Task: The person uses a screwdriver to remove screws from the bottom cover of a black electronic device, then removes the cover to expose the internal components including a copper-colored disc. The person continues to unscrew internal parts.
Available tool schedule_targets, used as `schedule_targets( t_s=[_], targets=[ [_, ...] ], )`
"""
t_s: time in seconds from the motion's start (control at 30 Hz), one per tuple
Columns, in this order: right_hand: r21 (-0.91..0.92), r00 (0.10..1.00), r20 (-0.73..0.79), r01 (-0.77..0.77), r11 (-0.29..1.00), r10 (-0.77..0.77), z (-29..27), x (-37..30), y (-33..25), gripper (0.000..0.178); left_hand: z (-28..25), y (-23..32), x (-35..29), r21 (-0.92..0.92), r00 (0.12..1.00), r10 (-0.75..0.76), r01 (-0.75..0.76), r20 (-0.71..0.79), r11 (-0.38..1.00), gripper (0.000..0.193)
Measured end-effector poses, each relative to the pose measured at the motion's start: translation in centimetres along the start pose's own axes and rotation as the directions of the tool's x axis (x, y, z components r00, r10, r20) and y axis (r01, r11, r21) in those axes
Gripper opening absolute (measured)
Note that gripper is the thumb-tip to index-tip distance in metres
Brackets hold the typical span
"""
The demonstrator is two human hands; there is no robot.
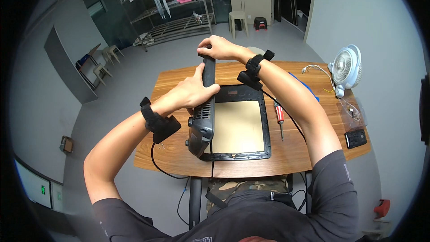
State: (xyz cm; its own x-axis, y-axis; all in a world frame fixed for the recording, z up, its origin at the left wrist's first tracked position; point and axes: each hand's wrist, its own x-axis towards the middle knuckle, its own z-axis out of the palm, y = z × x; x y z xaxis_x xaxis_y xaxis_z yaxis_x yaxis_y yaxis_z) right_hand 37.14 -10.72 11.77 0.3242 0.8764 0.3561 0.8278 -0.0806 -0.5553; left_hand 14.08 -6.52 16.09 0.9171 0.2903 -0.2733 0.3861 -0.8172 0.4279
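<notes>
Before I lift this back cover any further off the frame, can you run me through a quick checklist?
1. Left hand grips the middle of the back cover: ok.
2. Right hand holds the cover's far end: ok.
3. Cover stands on edge along the left side of the black frame, which lies flat on the wooden table: ok.
4. Whether a cable still links cover and frame inside: cannot tell.
5. Red-handled screwdriver lies right of the frame, out of the cover's way: ok.
6. Wrist-strap cables hang over the near table edge, close to the cover's lower corner: not ok.
</notes>
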Motion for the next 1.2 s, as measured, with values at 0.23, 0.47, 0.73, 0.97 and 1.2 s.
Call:
schedule_targets(
  t_s=[0.23, 0.47, 0.73, 0.97, 1.2],
  targets=[
    [0.182, 0.911, -0.412, 0.074, 0.98, 0.008, 3.5, -1.3, 3.8, 0.055, -0.7, -4.1, 0.5, -0.096, 0.994, 0.052, -0.061, -0.093, 0.994, 0.104],
    [0.254, 0.879, 0.39, -0.39, 0.885, 0.276, 11.1, -6.4, 6.2, 0.052, -3.7, -6.2, -2.4, -0.276, 0.997, -0.063, 0.073, 0.044, 0.959, 0.092],
    [0.153, 0.813, 0.524, -0.384, 0.911, 0.255, 18.3, -7.7, 3.3, 0.054, -5.8, -12.4, -3.6, -0.331, 0.993, -0.113, 0.122, 0.047, 0.936, 0.087],
    [0.192, 0.842, 0.468, -0.393, 0.899, 0.268, 20.2, -7.6, 3.0, 0.049, -6.1, -16.5, -4.0, -0.396, 0.994, -0.11, 0.108, 0.017, 0.912, 0.081],
    [0.185, 0.858, 0.439, -0.376, 0.908, 0.266, 20.2, -7.6, 3.1, 0.06, -6.1, -15.9, -4.5, -0.388, 0.991, -0.11, 0.07, -0.08, 0.919, 0.074]
  ],
)
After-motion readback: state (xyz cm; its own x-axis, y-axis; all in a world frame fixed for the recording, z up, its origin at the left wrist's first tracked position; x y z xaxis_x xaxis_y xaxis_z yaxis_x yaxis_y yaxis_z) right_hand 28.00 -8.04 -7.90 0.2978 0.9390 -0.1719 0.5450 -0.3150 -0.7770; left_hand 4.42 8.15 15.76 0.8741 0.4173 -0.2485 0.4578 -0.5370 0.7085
